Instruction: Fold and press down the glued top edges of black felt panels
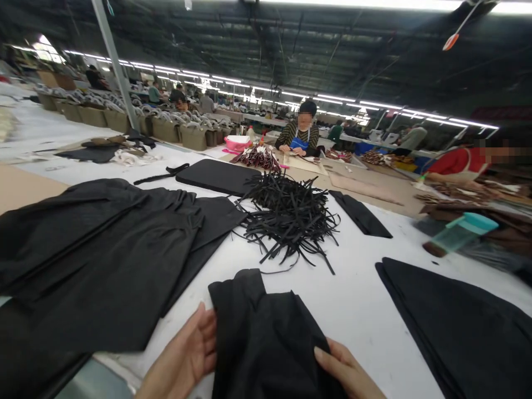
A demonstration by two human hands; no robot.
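Observation:
A piece of black fabric (266, 332) lies bunched on the white table (366, 299) right in front of me. My left hand (187, 354) lies against its left edge with the fingers stretched out and the palm turned to the cloth. My right hand (344, 371) rests on its right side, fingers flat along the cloth. Neither hand is wrapped round the fabric.
Stacked black fabric panels (103, 260) cover the left. Another black stack (457, 327) lies at the right. A heap of black strips (291, 216) sits in the middle, a black pad (216, 176) behind it. A teal-lidded container (461, 231) stands right. People work at the far side.

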